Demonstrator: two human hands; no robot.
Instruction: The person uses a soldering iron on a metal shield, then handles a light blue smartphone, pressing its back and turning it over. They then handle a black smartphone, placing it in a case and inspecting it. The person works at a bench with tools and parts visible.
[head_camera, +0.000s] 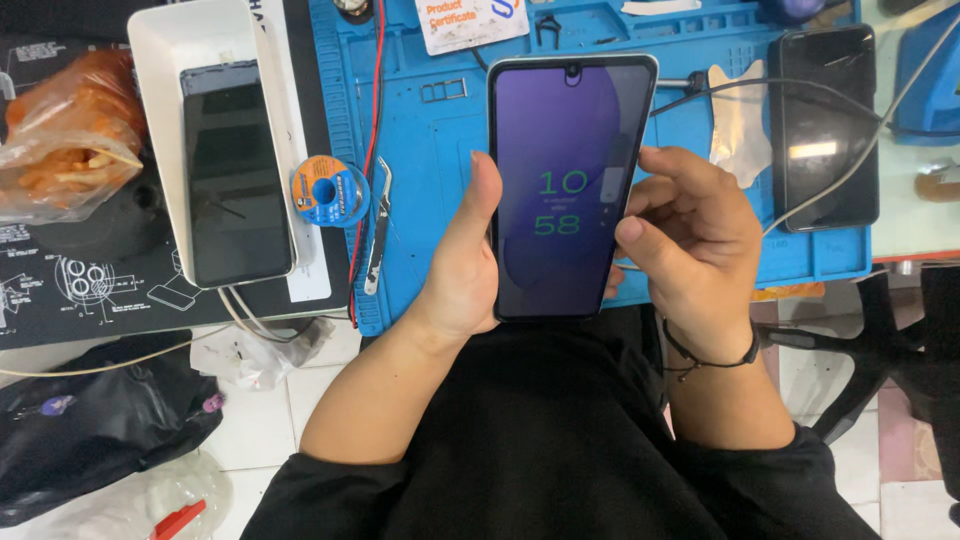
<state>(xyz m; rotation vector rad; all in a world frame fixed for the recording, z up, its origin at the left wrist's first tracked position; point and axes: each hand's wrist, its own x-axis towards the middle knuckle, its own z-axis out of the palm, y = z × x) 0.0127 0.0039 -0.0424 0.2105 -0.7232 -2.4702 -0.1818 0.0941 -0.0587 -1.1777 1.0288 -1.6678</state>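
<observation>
You are holding a smartphone (566, 185) upright in front of you, its screen lit purple with green digits, just above your lap and over the near edge of the blue work mat (430, 160). Your left hand (462, 265) is clamped on the phone's left edge — thumb lying up along the side, fingers hidden behind the back. Your right hand (695, 240) is gripping the right edge, its thumb pressing just at the rim of the glass and the curled fingers wrapping behind; a black cord bracelet (712, 357) is sitting on that wrist.

The mat is lying on the counter (915, 225). On its left part, tweezers (377, 232) are resting beside a small spool of wire (331, 190) — the two are near each other, and whether they touch is hard to tell. Further left, a dark phone (232, 175) is lying in a white tray (165, 60), and beyond it a clear bag with orange contents (62, 130). At the right of the mat another dark phone (825, 125) is lying flat, with grey cables (790, 90) crossing over it.
</observation>
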